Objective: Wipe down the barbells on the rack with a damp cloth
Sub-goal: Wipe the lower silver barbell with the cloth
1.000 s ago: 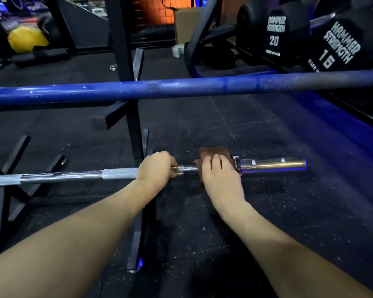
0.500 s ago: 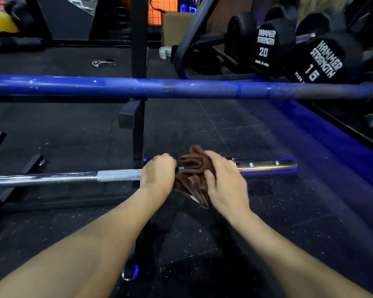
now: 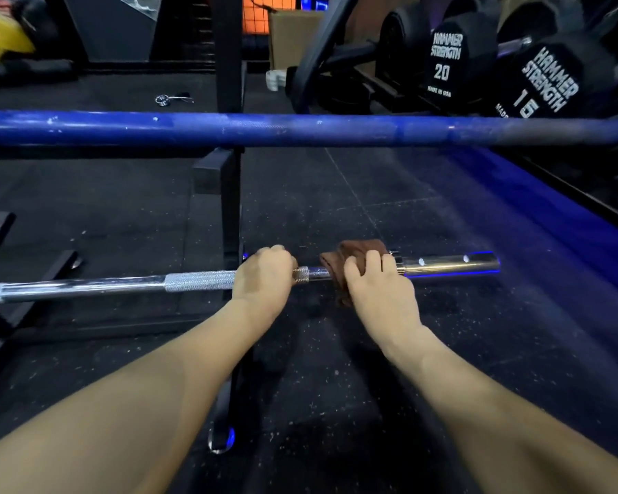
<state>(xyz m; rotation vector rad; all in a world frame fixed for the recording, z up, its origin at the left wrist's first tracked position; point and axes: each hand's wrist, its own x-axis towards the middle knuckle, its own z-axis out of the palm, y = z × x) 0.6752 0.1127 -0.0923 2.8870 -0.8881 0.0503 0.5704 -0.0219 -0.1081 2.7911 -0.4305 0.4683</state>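
Shiny silver barbell (image 3: 86,287) feels bumpy where my left hand (image 3: 263,276) curls around it. My right hand (image 3: 375,290) squeezes a soft brown cloth (image 3: 354,254) around it.

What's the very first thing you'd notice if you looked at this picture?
Probably the long blue bar stretching across the whole upper part of the view. Below it, a shiny silver barbell lies lower down: the left hand grips it while the right hand holds a brown cloth around it near the sleeve end. At the upper right sit black dumbbells marked 20 and 15.
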